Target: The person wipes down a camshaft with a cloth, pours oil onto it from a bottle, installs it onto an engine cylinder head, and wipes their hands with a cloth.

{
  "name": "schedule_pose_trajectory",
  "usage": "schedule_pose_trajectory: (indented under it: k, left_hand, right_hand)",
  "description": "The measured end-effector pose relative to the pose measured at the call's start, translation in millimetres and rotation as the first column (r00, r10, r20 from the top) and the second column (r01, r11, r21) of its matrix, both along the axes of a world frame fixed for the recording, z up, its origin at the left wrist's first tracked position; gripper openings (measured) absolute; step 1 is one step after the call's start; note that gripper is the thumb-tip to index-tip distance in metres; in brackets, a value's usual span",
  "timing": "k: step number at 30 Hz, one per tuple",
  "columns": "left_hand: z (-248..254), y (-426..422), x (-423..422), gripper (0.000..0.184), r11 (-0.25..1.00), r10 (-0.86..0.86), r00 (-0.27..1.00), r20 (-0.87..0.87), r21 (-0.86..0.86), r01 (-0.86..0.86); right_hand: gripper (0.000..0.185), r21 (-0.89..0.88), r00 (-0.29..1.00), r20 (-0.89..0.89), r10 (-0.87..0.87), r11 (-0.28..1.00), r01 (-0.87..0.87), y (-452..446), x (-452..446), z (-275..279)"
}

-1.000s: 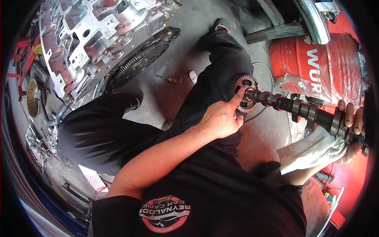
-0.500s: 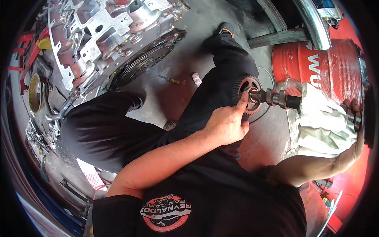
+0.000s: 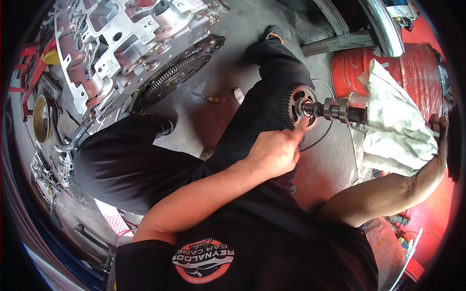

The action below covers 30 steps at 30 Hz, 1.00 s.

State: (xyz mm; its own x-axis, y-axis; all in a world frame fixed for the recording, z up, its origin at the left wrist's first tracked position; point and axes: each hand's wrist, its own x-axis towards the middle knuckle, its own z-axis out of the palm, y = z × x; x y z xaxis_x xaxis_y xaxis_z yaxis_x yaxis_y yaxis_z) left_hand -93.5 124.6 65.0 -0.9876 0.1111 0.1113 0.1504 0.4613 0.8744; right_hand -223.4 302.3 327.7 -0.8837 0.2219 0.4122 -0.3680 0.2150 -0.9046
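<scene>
A camshaft (image 3: 333,110) lies roughly level, with a toothed gear (image 3: 297,107) on its left end beside my thigh. My left hand (image 3: 275,153) reaches the gear with its index finger stretched out, touching near the hub. Its thumb is apart and the other fingers are curled, with nothing in them. At the right edge, my right hand (image 3: 439,130) is closed around the far end of the shaft, partly lost in shadow. A whitish cloth (image 3: 395,119) hangs over the shaft's right half, against that hand, and hides the lobes there.
A metal engine block (image 3: 116,48) with a toothed flywheel (image 3: 177,77) stands at upper left. Behind the cloth is a red drum (image 3: 352,72), near a metal stand (image 3: 340,43). A screwdriver (image 3: 211,99) lies on the floor. A round pan (image 3: 42,119) sits at far left.
The cloth has come from under the right hand to drape over the shaft. The gear has turned, and my left index finger has slid lower on it.
</scene>
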Motion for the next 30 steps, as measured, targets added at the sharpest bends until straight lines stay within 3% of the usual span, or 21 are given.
schedule_pose_trajectory:
  k: [1, 2, 10, 12, 15, 21, 23, 25, 26, 27, 28, 30]
  left_hand:
    - [2, -1, 0, 0.075, 0.986, -0.067, 0.992, -0.103, -0.158, 0.050]
    - [7, -2, 0, 0.062, 0.939, -0.079, 0.982, -0.173, -0.342, 0.015]
    - [16, -30, -37, 0.050, 0.688, -0.339, 0.913, -0.227, -0.722, 0.076]
    - [21, -35, -41, 0.049, 0.501, -0.492, 0.856, -0.158, -0.856, 0.130]
    - [25, -39, -47, 0.049, 0.400, -0.531, 0.838, -0.125, -0.909, 0.117]
    - [30, -65, -60, 0.053, 0.378, -0.557, 0.813, -0.169, -0.923, 0.067]
    - [24, -74, -60, 0.056, 0.386, -0.545, 0.822, -0.166, -0.920, 0.070]
    - [24, -79, -56, 0.058, 0.535, -0.468, 0.843, -0.265, -0.844, 0.031]
    - [24, -78, -55, 0.061, 0.644, -0.378, 0.901, -0.211, -0.760, 0.092]
    - [26, -76, -54, 0.061, 0.642, -0.380, 0.901, -0.208, -0.761, 0.095]
    - [29, -74, -55, 0.063, 0.768, -0.287, 0.956, -0.062, -0.611, 0.191]
    - [40, -68, -61, 0.066, 0.927, -0.184, 0.951, 0.248, -0.277, 0.251]
  right_hand:
    - [0.029, -0.066, 0.998, -0.008, -0.055, 0.996, 0.054, -23, 5, -4]
    - [0.029, -0.082, 0.998, -0.011, -0.062, 0.995, 0.061, -27, 3, -5]
    - [0.023, -0.208, 0.999, -0.033, -0.015, 0.978, 0.008, -48, -5, -9]
    - [0.022, -0.241, 1.000, -0.011, 0.009, 0.970, -0.011, -45, -9, -9]
    - [0.020, -0.264, 0.998, 0.015, 0.054, 0.963, -0.048, -38, -14, -8]
    - [0.020, -0.222, 0.998, 0.031, 0.059, 0.974, -0.051, -30, -17, -7]
    - [0.021, -0.206, 0.996, 0.029, 0.089, 0.975, -0.081, -23, -20, -8]
    - [0.023, -0.196, 0.994, 0.012, 0.112, 0.975, -0.107, -19, -21, -9]
    - [0.023, -0.194, 0.995, -0.010, 0.100, 0.976, -0.100, -20, -20, -10]
    - [0.023, -0.195, 0.995, -0.020, 0.094, 0.976, -0.096, -18, -18, -10]
    - [0.023, -0.196, 0.996, -0.030, 0.087, 0.976, -0.091, -16, -17, -10]
    - [0.022, -0.212, 0.968, -0.018, 0.250, 0.945, -0.248, -3, -17, -7]
